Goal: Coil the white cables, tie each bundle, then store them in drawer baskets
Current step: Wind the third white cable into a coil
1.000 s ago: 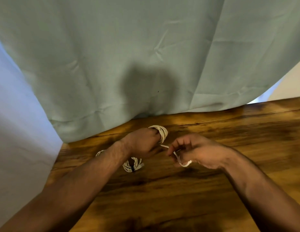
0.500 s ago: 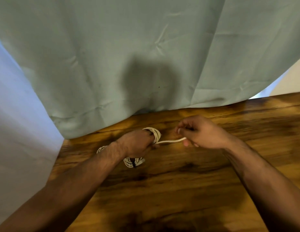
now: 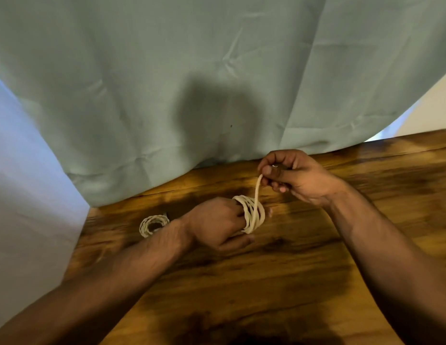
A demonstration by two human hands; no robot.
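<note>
Cable, seemingly braided, coiled round left fingers.

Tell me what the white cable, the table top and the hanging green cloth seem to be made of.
The white cable: a flexible cord, matte off-white, that bends into tight loops. Its cover may be soft plastic or textile.
The table top: wood or wood veneer with a glossy varnish. Grain streaks and light reflections show.
The green cloth: thin woven fabric, matte. It hangs in creases and folds.
</note>
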